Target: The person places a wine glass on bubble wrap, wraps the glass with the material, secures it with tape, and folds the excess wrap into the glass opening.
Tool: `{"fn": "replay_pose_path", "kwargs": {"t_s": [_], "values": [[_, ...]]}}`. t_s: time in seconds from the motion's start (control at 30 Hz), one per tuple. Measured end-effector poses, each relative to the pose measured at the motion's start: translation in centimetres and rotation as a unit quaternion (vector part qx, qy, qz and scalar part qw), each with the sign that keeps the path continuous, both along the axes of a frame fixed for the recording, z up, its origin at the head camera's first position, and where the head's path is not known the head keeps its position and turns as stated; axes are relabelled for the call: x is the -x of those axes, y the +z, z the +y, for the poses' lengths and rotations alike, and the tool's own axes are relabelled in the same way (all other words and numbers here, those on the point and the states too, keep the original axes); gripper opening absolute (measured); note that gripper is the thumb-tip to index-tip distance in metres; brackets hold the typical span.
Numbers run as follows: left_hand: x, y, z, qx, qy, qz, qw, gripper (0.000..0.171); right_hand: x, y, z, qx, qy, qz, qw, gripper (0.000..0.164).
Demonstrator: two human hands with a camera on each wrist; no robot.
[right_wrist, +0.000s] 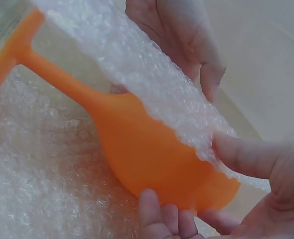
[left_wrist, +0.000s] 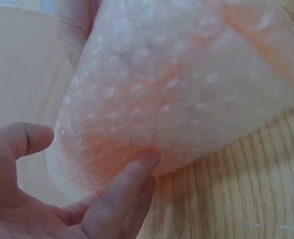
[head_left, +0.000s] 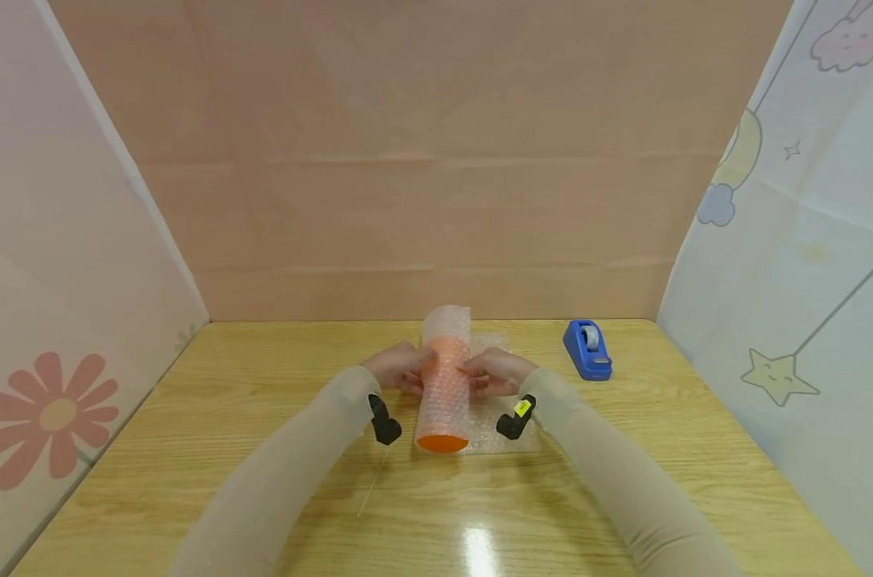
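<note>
An orange goblet (right_wrist: 142, 149) lies on its side inside a sheet of bubble wrap (head_left: 446, 385); its round foot (head_left: 442, 442) shows at the near end. One flap of the wrap (right_wrist: 137, 74) folds over the bowl, while more lies flat beneath and to the right. My left hand (head_left: 402, 367) holds the wrapped goblet from the left, fingertips (left_wrist: 144, 162) pressing into the bubbles. From the right, my right hand (head_left: 499, 372) grips it, with the thumb (right_wrist: 241, 154) on the flap's edge and the fingers curled beside the orange bowl.
A blue tape dispenser (head_left: 588, 350) with a roll of tape stands at the right rear of the wooden table (head_left: 263, 417). A plain pinkish sheet (head_left: 436, 160) hangs behind, and printed panels (head_left: 782, 304) flank both sides.
</note>
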State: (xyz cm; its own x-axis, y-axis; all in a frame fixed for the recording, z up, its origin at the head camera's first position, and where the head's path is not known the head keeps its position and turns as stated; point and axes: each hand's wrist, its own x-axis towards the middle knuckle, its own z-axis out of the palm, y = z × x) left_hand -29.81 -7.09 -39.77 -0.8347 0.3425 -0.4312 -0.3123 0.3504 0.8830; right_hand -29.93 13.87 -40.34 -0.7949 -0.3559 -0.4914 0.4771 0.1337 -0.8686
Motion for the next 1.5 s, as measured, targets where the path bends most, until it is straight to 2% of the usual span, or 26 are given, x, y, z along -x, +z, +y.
{"fn": "replay_pose_path", "kwargs": {"t_s": [0.1,0.17,0.33,0.43,0.97,1.17,1.37,1.5], "values": [[0.27,-0.13,-0.13,-0.020,0.011,-0.025,0.9994,0.043,0.05,-0.03,0.12,-0.009,0.003,0.001,1.000,0.021],[0.31,-0.15,-0.16,-0.021,0.015,-0.028,0.9993,0.042,0.09,-0.01,0.17,-0.013,0.003,-0.001,1.000,0.020],[0.14,-0.03,-0.18,-0.004,0.011,-0.021,0.9997,0.022,0.05,0.06,0.21,-0.017,-0.004,-0.009,1.000,0.014],[-0.09,0.11,-0.11,0.010,0.016,-0.017,0.9997,0.018,0.02,0.03,0.27,-0.014,-0.004,-0.011,1.000,0.013],[-0.22,0.07,0.07,0.033,0.016,-0.007,0.9993,0.030,0.09,-0.09,0.33,0.009,0.006,-0.012,1.000,0.015],[0.03,-0.18,-0.01,0.003,0.024,-0.022,0.9995,0.033,0.27,-0.11,0.31,0.002,0.005,-0.015,1.000,0.013],[0.38,-0.56,-0.12,-0.036,0.041,-0.053,0.9971,0.037,0.28,0.05,0.28,-0.005,0.001,-0.018,1.000,0.011],[0.41,-0.66,-0.06,-0.043,0.036,-0.057,0.9968,0.037,0.22,0.02,0.42,0.002,0.005,-0.012,1.000,0.015]]}}
